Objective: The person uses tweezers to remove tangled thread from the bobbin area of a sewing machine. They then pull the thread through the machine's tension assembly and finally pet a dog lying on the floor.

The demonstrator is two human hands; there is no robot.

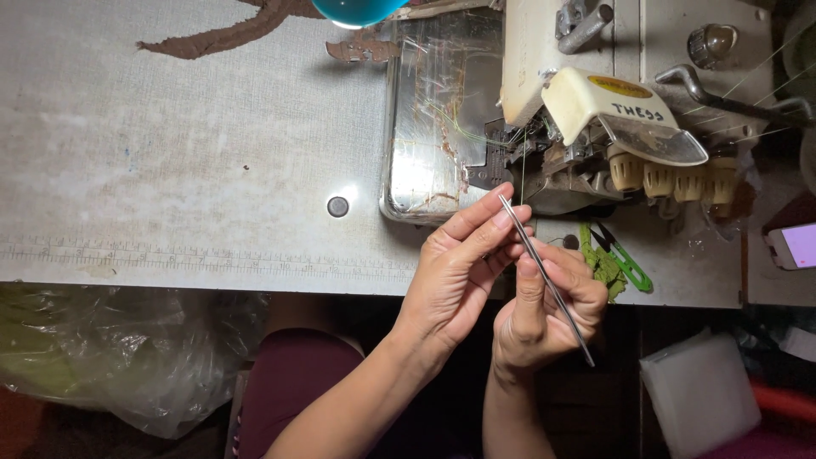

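My right hand (544,310) grips long metal tweezers (548,285), which run diagonally from lower right up to a tip near my left fingertips. My left hand (459,272) has its fingers pinched together at the tweezers' tip; a thin thread (523,166) rises from there toward the sewing machine (595,93). Both hands hover at the table's front edge, just below the machine's shiny metal bed plate (438,110).
Green thread snips (625,259) and a green scrap lie right of my hands. A phone with a lit screen (795,246) sits at the far right. Brown fabric scraps (229,34) lie at the back. A clear plastic bag (127,357) hangs below the white table (170,170).
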